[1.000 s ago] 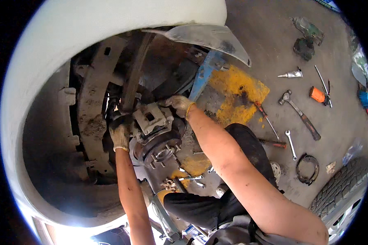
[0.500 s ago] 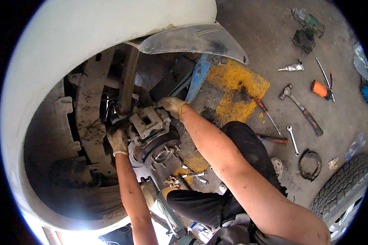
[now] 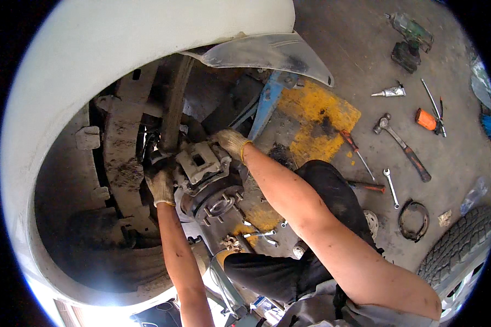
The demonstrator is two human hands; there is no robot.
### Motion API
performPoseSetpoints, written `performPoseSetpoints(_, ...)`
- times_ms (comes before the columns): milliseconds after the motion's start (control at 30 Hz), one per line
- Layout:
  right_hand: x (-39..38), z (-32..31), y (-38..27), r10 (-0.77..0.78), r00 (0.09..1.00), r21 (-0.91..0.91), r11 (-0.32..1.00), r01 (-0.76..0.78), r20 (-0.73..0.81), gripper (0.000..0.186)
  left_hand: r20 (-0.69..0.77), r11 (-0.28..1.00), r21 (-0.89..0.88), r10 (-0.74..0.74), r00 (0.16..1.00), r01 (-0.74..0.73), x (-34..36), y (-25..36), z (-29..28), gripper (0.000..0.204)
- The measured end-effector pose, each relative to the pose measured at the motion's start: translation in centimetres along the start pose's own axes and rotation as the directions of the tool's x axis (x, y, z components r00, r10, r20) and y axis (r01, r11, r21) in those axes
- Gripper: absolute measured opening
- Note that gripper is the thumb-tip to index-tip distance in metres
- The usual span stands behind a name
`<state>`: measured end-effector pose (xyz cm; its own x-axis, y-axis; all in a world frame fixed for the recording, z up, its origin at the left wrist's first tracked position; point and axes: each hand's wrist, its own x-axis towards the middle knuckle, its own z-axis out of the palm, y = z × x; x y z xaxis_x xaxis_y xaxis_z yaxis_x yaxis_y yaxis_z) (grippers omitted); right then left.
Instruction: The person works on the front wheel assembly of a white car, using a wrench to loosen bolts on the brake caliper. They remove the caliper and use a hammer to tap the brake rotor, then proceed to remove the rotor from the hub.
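Under the wheel arch, a dirty brake caliper (image 3: 203,162) sits over the brake disc and hub (image 3: 217,203), whose studs point toward me. My left hand (image 3: 161,184), in a worn work glove, grips the caliper's left side; its fingertips are hidden behind the part. On the far right end of the caliper my right hand (image 3: 232,144), gloved too, is closed with its fingers curled over the edge. Just behind the caliper rises a dark suspension strut (image 3: 176,103).
The pale fender (image 3: 147,32) curves around the left. A blue jack stand (image 3: 267,101) stands behind the hub. On the floor lie a ball-peen hammer (image 3: 402,146), a screwdriver (image 3: 357,155), a wrench (image 3: 390,188), a brake shoe (image 3: 414,220), an impact wrench (image 3: 409,41) and a tyre (image 3: 458,245).
The view has shifted slightly, so the wheel arch, caliper and both hands appear a little farther right. Both hands keep their places on the caliper.
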<state>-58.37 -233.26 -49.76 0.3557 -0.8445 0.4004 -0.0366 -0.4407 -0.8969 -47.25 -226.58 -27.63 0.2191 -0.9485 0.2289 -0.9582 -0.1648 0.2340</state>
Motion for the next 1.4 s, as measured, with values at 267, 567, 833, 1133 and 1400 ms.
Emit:
performPoseSetpoints(267,0.0,-1.4,-0.9,0.246,0.956,0.197,0.941,-0.275,0.158,0.033,0.262,0.779,-0.505,-0.271,0.926,0.371,0.5,1.0,-0.1,0.026)
performPoseSetpoints(567,1.9,-7.0,-7.4,0.163,0.904,0.046,0.979,-0.197,0.396,0.064,0.296,0.721,-0.509,-0.366,0.882,0.47,0.4,0.9,-0.5,0.029)
performPoseSetpoints(833,3.4,-1.9,-5.3,0.054,0.975,-0.137,0.99,-0.024,0.217,0.04,0.287,0.587,0.719,0.236,0.928,-0.372,-1.7,-0.7,-1.6,0.04)
performPoseSetpoints(1133,2.4,-4.8,-7.3,0.043,0.951,-0.247,0.968,0.036,0.307,0.035,0.448,0.651,0.589,0.231,0.864,-0.479,-0.7,-3.0,-0.5,0.039)
performPoseSetpoints(1400,0.3,-2.2,-1.5,0.055,0.971,-0.422,0.905,0.05,0.234,0.028,0.39,0.679,0.614,0.181,0.903,-0.401,-1.0,0.3,-1.2,0.031)
